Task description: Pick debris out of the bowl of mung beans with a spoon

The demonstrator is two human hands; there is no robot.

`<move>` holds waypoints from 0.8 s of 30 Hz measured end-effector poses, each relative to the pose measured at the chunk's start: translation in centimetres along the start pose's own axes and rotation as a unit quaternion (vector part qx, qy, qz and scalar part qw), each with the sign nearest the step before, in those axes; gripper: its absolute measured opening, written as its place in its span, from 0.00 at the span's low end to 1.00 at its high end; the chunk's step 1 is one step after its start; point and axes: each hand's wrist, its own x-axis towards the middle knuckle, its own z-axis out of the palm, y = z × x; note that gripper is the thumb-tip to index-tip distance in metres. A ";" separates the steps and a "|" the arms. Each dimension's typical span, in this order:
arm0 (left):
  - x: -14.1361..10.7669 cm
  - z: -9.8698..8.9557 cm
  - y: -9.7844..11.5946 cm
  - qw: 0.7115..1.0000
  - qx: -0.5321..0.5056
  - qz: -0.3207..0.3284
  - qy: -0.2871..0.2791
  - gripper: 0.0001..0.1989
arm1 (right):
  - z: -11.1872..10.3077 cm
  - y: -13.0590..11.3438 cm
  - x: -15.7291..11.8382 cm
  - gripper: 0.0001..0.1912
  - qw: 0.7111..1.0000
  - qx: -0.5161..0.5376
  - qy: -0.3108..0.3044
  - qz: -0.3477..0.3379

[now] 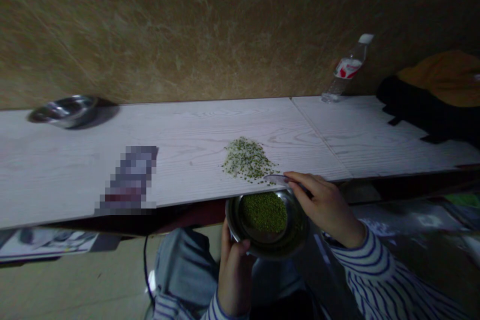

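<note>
My left hand (236, 270) grips the left rim of a metal bowl (300, 232), thumb on the edge and fingers beneath. Green beans (264, 211), small like mung beans, lie inside it. The bowl is held just below the table's front edge. Above it, my right hand (324, 202) pinches a spoon (275, 179) whose pale oval end rests at the near edge of a pile. That pile (247, 158) mixes green beans with white grains that look like rice, spread on the white table (180, 155). A few beans lie loose near the spoon.
Another metal bowl (69, 111) stands at the back left by the wall. A blurred-out flat item (129, 180) lies at the left front. A clear bottle (347, 70) with a white cap leans at the back right, near dark and tan cloth (431, 95).
</note>
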 end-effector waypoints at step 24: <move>0.4 -0.2 0.0 1.000 0.005 0.005 0.023 0.35 | 0.8 -1.1 1.0 0.14 0.998 0.062 -0.019 0.015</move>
